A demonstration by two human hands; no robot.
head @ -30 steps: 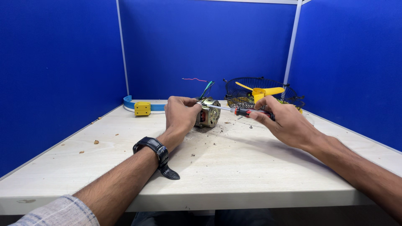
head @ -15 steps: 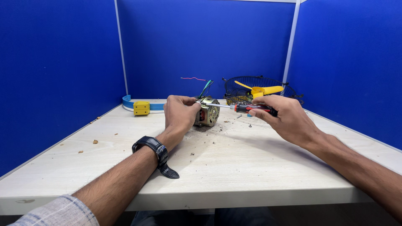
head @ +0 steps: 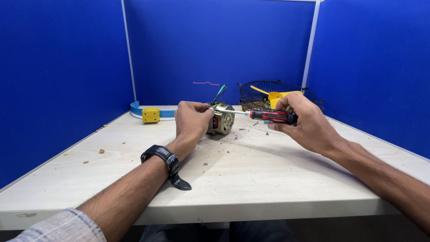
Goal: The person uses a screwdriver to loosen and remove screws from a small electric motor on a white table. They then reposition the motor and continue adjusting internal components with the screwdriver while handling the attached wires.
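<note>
On the pale wooden table, hemmed by blue partition walls, a black wire basket holding yellow plastic parts sits at one o'clock from the centre. Left hand, with a black wristwatch on its wrist, curls closed around a small metal electric motor at twelve o'clock. Right hand, at two o'clock, grips a red-and-black-handled screwdriver, fingers wrapped on the handle, shaft level, tip at the motor's top. A yellow block on a blue strip lies at ten o'clock.
</note>
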